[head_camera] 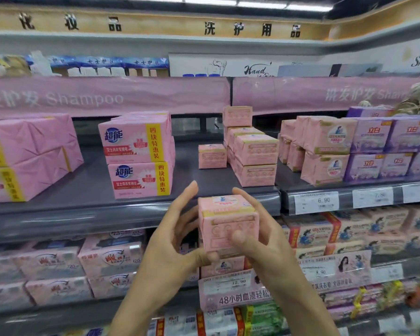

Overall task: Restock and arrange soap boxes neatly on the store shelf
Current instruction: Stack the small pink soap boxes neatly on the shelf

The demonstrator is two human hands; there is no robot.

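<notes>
Head view of a store shelf [87, 187] during restocking. A pink soap box [228, 221] is held in the air, just in front of the shelf's front edge and above the lower tiers. The right hand [260, 241] grips it: the thumb lies on the front face and the fingers [246, 197] curl round the right side. The left hand [170, 238] is spread loosely, its thumb touching the lower left corner and its fingers [189, 192] nearly straight beside the left side. On the shelf behind stand a stack of matching boxes [254, 155] and, just to its left, a single box [212, 156]. Large pink packs [136, 156] stand farther left. A price tag [317, 202] reads 6.90.
</notes>
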